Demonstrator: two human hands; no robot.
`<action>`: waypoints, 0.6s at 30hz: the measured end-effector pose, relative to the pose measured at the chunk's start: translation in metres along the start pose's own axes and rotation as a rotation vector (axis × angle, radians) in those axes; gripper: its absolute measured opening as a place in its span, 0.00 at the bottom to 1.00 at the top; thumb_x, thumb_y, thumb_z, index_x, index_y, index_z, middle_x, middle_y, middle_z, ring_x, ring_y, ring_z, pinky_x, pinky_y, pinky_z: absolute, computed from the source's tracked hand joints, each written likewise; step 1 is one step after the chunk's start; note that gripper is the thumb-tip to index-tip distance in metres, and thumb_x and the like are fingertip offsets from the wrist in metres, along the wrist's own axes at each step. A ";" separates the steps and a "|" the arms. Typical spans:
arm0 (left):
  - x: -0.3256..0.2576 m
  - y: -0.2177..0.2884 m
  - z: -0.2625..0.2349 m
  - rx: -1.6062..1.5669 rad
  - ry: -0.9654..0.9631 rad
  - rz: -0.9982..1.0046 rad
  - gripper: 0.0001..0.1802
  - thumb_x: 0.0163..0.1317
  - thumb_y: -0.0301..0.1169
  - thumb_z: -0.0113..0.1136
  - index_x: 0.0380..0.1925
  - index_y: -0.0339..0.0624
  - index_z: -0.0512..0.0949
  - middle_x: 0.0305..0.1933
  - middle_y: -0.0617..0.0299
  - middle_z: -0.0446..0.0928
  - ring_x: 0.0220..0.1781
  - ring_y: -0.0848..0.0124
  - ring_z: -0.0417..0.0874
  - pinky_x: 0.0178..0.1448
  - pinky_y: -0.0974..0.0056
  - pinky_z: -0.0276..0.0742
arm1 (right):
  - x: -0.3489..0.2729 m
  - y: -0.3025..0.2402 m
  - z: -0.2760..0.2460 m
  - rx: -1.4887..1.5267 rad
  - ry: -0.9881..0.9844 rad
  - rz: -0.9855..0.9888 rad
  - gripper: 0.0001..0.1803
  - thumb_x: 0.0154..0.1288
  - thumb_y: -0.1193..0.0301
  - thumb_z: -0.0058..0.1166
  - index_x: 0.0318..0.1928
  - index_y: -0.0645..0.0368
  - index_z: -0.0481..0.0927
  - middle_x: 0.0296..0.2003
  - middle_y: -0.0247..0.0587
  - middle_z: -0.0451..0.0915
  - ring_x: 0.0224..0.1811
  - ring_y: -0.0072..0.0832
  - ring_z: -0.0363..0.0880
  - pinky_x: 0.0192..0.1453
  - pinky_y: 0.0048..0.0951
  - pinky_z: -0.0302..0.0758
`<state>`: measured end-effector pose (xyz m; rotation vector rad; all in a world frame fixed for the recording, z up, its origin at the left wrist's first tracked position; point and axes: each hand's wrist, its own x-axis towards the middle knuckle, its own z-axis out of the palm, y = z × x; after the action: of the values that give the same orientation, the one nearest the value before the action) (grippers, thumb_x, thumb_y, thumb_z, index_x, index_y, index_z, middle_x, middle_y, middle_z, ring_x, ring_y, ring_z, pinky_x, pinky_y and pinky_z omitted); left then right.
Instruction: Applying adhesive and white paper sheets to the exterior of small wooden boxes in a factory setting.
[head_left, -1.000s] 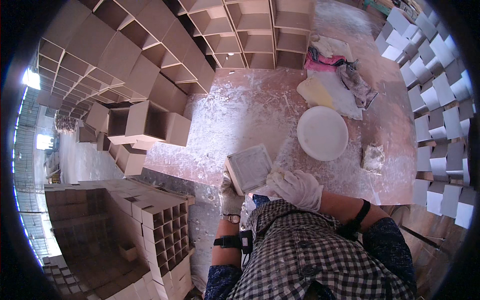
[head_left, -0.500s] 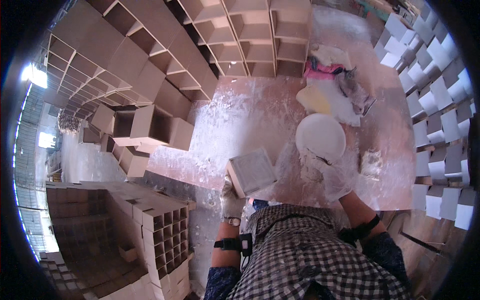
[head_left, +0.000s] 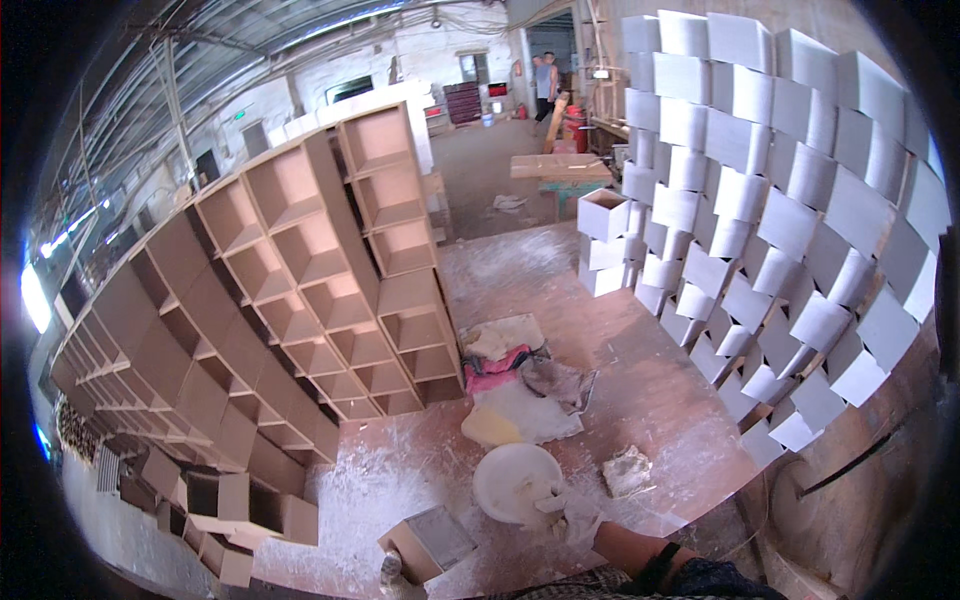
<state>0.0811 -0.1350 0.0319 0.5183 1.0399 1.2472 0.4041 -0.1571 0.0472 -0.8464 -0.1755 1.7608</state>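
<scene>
My right hand (head_left: 566,514), in a white glove, rests on the near right rim of a round white dish (head_left: 510,478) on the dusty floor. Its fingers curl into the dish, and whether they hold anything is unclear. My left hand (head_left: 391,576), also gloved, sits at the lower edge of the view. It grips a small brown open box (head_left: 430,540) with a grey inside, held just left of the dish.
Tall stacks of brown open box units (head_left: 300,290) fill the left. White-painted boxes (head_left: 760,220) are stacked along the right. Rags (head_left: 520,365), a yellow sponge (head_left: 489,426) and a pale lump (head_left: 627,470) lie beyond the dish. Two people (head_left: 545,78) stand far back.
My right hand left the small box and reached right to the white dish. The view has tilted up, showing the far end of the workshop. My left hand still holds the box.
</scene>
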 end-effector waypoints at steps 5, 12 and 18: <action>0.014 0.005 0.008 0.057 -0.071 0.088 0.27 0.61 0.44 0.58 0.53 0.35 0.74 0.53 0.55 0.75 0.55 0.63 0.74 0.63 0.60 0.67 | 0.000 -0.007 -0.017 0.121 -0.158 -0.241 0.33 0.58 0.74 0.59 0.64 0.61 0.61 0.54 0.45 0.73 0.52 0.36 0.77 0.55 0.37 0.78; 0.005 0.025 0.042 0.283 0.041 0.136 0.18 0.59 0.37 0.63 0.43 0.34 0.79 0.44 0.60 0.78 0.43 0.70 0.76 0.50 0.63 0.74 | -0.013 -0.002 -0.018 0.124 -0.133 -0.097 0.32 0.59 0.71 0.59 0.63 0.60 0.62 0.55 0.46 0.72 0.55 0.36 0.75 0.59 0.38 0.74; 0.000 0.049 0.064 0.471 -0.171 0.115 0.16 0.59 0.36 0.62 0.41 0.34 0.79 0.37 0.63 0.79 0.39 0.74 0.76 0.45 0.67 0.73 | 0.015 0.014 -0.043 -0.096 -0.012 0.000 0.32 0.58 0.77 0.56 0.63 0.61 0.62 0.54 0.45 0.72 0.54 0.35 0.75 0.58 0.37 0.75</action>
<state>0.1105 -0.1081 0.1015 1.0410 1.1724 1.0327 0.4180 -0.1616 0.0024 -0.9052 -0.2692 1.7691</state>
